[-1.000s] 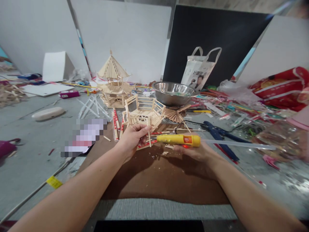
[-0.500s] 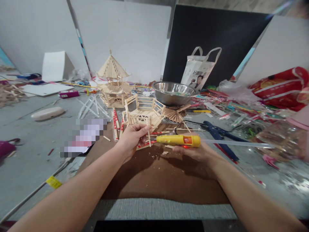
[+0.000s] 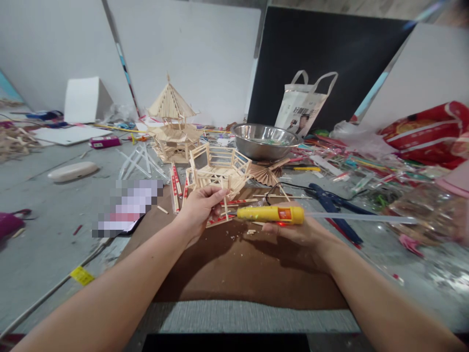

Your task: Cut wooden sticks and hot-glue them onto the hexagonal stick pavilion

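My left hand is closed on a small frame of thin wooden sticks, held upright over a brown board. My right hand grips a yellow glue gun lying level, its nozzle pointing left at the stick frame. A clear glue stick pokes out of the gun's back to the right. Just behind my left hand stands an open stick-built model.
A finished stick pagoda stands further back, with a steel bowl to its right. Blue pliers and a black wire lie right of the board. Wrappers, a red bag and a white tote crowd the right side.
The glue gun's nozzle has edged slightly up and left, closer to the stick frame. Otherwise both hands hold as before.
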Motion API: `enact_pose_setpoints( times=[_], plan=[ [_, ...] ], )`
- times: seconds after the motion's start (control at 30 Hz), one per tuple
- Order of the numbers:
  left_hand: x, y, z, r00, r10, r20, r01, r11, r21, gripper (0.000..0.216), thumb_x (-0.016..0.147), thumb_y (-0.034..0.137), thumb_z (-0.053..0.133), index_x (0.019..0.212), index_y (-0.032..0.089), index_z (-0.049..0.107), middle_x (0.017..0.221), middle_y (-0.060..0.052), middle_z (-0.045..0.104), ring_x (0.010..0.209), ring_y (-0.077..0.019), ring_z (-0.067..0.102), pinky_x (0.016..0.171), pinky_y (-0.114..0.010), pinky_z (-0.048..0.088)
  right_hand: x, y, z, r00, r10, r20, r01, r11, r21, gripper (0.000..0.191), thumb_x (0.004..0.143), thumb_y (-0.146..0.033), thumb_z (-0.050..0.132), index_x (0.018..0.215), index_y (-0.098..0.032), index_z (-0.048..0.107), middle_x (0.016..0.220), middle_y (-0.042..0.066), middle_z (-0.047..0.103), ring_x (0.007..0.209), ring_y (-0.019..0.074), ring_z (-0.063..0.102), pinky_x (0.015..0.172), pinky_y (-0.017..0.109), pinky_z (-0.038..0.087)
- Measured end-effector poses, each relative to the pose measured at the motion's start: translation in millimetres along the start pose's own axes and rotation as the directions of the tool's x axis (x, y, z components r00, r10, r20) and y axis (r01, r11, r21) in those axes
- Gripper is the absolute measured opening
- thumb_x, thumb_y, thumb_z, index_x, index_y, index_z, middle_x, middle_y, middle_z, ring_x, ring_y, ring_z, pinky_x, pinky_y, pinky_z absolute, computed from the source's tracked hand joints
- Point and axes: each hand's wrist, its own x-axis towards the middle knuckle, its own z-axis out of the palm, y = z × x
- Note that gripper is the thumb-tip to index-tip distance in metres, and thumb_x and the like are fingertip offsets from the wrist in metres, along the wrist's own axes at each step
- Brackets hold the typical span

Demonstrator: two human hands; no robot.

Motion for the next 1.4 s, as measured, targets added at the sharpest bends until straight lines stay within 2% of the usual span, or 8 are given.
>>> enact_pose_setpoints(
  times=[0.17, 0.47, 0.87, 0.97, 1.07, 1.2, 1.33, 1.4],
  plan=[
    [1.1, -0.6, -1.0, 1.0, 0.004, 0.002, -0.004, 1.0, -0.004, 0.022, 0.06, 0.033, 0.062, 0.068, 0.014, 0.053, 0.039, 0.008, 0.041, 0.03, -0.0019, 0.036, 0.029, -0.014, 0.024, 0.1, -0.7, -1.2, 1.0, -0.012, -0.009, 0.012, 0.999, -0.035, 0.028, 0.066, -0.033, 0.058, 0.092, -0.023, 0.061, 0.079, 0.0, 0.063, 0.073, 0.0163, 0.058, 0.062, 0.027, 0.047],
    [3.2, -1.5, -2.5, 1.0, 0.002, -0.013, -0.003, 1.0, -0.009, 0.024, 0.058, 0.034, 0.063, 0.07, 0.014, 0.054, 0.037, 0.008, 0.039, 0.03, -0.0022, 0.035, 0.03, -0.014, 0.025, 0.3, 0.7, 0.0, 0.999, 0.01, -0.031, -0.013, 0.996, -0.089, 0.019, 0.064, -0.035, 0.059, 0.074, -0.02, 0.062, 0.062, -0.002, 0.059, 0.054, 0.0119, 0.054, 0.047, 0.023, 0.042],
    [4.5, -2.6, -5.4, 1.0, 0.024, -0.001, -0.024, 1.0, -0.011, 0.024, 0.06, 0.035, 0.062, 0.069, 0.015, 0.054, 0.037, 0.007, 0.041, 0.03, -0.0026, 0.034, 0.031, -0.015, 0.024, -4.6, -3.8, 1.5, 0.999, 0.035, -0.002, -0.035, 0.999, -0.005, 0.026, 0.064, -0.037, 0.058, 0.083, -0.021, 0.062, 0.067, 0.0, 0.063, 0.059, 0.0122, 0.056, 0.049, 0.021, 0.044],
    [4.3, -0.8, -5.2, 0.999, 0.044, -0.014, -0.045, 0.998, -0.037, 0.025, 0.058, 0.035, 0.063, 0.069, 0.015, 0.053, 0.037, 0.007, 0.041, 0.031, -0.0026, 0.035, 0.03, -0.014, 0.024, -4.1, 1.0, -6.0, 0.989, 0.112, -0.095, -0.112, 0.994, 0.012, 0.029, 0.058, -0.037, 0.063, 0.081, -0.021, 0.062, 0.069, 0.0, 0.063, 0.059, 0.0129, 0.056, 0.049, 0.022, 0.044],
    [3.8, 0.5, -5.1, 0.998, 0.066, -0.022, -0.068, 0.996, -0.064, 0.025, 0.057, 0.035, 0.063, 0.068, 0.014, 0.053, 0.037, 0.008, 0.04, 0.032, -0.0025, 0.034, 0.031, -0.014, 0.024, -0.8, 7.9, -24.5, 0.933, 0.192, -0.305, -0.181, 0.981, 0.065, 0.033, 0.054, -0.043, 0.064, 0.078, -0.021, 0.06, 0.064, -0.001, 0.061, 0.044, 0.0089, 0.049, 0.039, 0.021, 0.04],
    [3.2, 0.4, -4.9, 0.998, 0.059, -0.009, -0.06, 0.997, -0.05, 0.024, 0.059, 0.035, 0.062, 0.067, 0.015, 0.052, 0.036, 0.008, 0.04, 0.03, -0.0027, 0.033, 0.031, -0.014, 0.024, 10.0, 14.7, -57.5, 0.825, 0.257, -0.503, -0.192, 0.965, 0.178, 0.041, 0.062, -0.054, 0.052, 0.084, -0.02, 0.054, 0.062, 0.001, 0.059, 0.03, 0.0044, 0.038, 0.028, 0.019, 0.03],
    [3.1, 0.5, -5.0, 0.999, 0.049, -0.008, -0.049, 0.997, -0.055, 0.023, 0.059, 0.034, 0.062, 0.067, 0.014, 0.052, 0.037, 0.007, 0.041, 0.031, -0.0028, 0.034, 0.031, -0.014, 0.026, 34.4, 24.0, -86.8, 0.695, 0.452, -0.559, -0.347, 0.892, 0.289, 0.037, 0.058, -0.047, 0.06, 0.081, -0.019, 0.05, 0.052, -0.003, 0.052, 0.032, 0.0056, 0.041, 0.029, 0.02, 0.035],
    [2.9, 1.1, -4.9, 0.999, 0.053, -0.006, -0.053, 0.996, -0.075, 0.022, 0.059, 0.032, 0.063, 0.068, 0.013, 0.053, 0.039, 0.007, 0.041, 0.033, -0.0024, 0.035, 0.032, -0.014, 0.027, 50.3, 31.6, -97.1, 0.709, 0.503, -0.494, -0.389, 0.864, 0.32, 0.032, 0.057, -0.039, 0.065, 0.076, -0.018, 0.05, 0.05, -0.004, 0.05, 0.034, 0.0053, 0.042, 0.031, 0.019, 0.037]
  ],
)
